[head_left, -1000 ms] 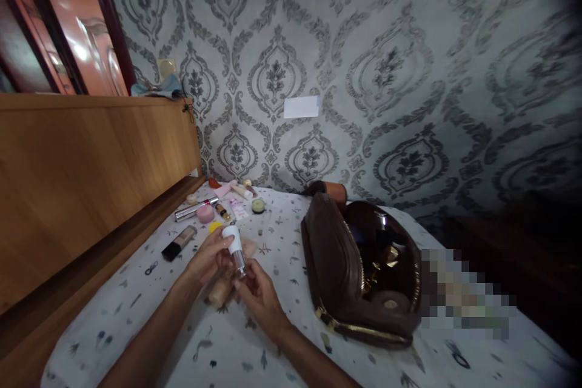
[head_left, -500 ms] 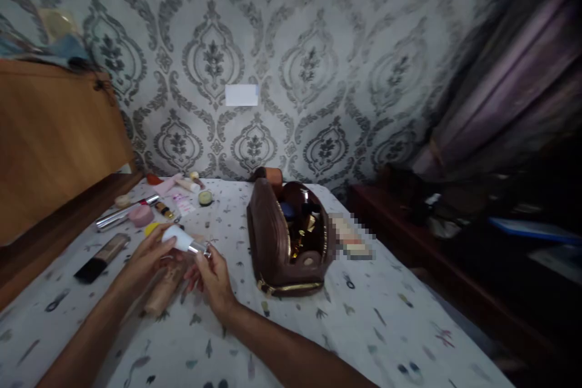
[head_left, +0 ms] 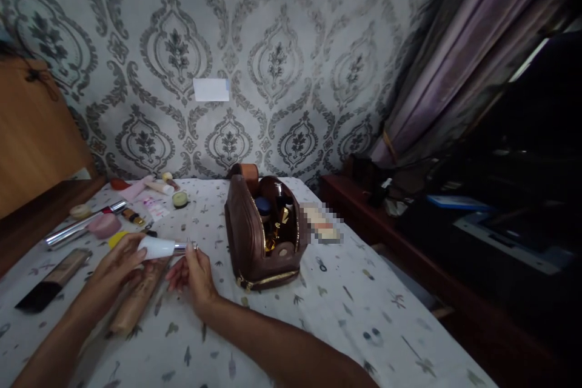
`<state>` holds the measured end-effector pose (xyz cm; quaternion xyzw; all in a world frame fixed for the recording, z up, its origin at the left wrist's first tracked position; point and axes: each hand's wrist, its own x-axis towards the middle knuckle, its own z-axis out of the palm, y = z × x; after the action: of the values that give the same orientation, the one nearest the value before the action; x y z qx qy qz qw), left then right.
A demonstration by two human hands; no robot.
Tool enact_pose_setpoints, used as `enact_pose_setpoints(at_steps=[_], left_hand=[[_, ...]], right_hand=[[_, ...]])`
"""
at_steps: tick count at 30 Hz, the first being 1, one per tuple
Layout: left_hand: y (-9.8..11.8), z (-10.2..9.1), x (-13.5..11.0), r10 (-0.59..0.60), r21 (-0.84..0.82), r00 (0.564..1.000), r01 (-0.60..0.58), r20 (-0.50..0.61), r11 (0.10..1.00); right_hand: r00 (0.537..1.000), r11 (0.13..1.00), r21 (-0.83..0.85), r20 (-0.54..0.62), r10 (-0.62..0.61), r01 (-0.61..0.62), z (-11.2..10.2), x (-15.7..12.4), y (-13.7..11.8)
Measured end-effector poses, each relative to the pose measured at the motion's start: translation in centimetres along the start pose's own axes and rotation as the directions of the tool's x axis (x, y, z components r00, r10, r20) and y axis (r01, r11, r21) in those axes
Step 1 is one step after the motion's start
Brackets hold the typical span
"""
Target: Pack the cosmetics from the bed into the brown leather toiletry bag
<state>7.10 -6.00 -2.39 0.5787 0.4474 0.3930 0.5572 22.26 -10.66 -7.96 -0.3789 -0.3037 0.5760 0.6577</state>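
My left hand (head_left: 114, 259) is closed round a small white bottle (head_left: 157, 247) with a silver neck, held sideways above the bed. My right hand (head_left: 190, 271) pinches the silver end of the same bottle with thumb and forefinger. Under my hands lies a long beige tube (head_left: 134, 304). To the right stands an open brown cosmetic bag (head_left: 249, 236) with several small items inside.
Makeup is scattered at the left of the patterned sheet (head_left: 345, 315): a black-capped foundation tube (head_left: 52, 279), a silver tube (head_left: 79, 227), a pink sponge (head_left: 103, 225), a small green jar (head_left: 180, 199). A wooden headboard (head_left: 31, 139) rises on the left, a dark low table (head_left: 454, 236) on the right.
The view has swung to the right, bringing curtain and dark table in. The white bottle went from nearly upright to lying sideways between my hands.
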Motion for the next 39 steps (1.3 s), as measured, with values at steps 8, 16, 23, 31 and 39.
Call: enact_pose_setpoints(at_steps=[8,16,23,31,39], left_hand=[[0.0,0.5,0.1,0.069,0.019,0.987,-0.072,0.145,0.997],[-0.8,1.0,0.6,0.124,-0.066,0.985,-0.117,0.122,0.991],[-1.0,0.7,0.5,0.293,-0.126,0.927,-0.270,0.233,0.955],[-1.7,0.8,0.6,0.326,0.050,0.898,-0.355,0.297,0.933],[0.5,0.1,-0.8,0.186,0.734,0.912,-0.406,0.367,0.544]], right_hand=[[0.998,1.000,0.004,-0.058,0.006,-0.006,-0.6,0.5,-0.1],[0.998,0.999,0.038,-0.064,0.006,-0.004,-0.3,0.0,-0.7],[0.994,0.994,0.104,-0.094,0.049,-0.039,0.2,-0.3,-1.5],[0.981,0.999,0.002,-0.193,-0.033,0.034,-0.1,-0.2,-1.5],[0.961,0.991,-0.106,-0.256,-0.105,0.080,-0.7,0.4,-1.2]])
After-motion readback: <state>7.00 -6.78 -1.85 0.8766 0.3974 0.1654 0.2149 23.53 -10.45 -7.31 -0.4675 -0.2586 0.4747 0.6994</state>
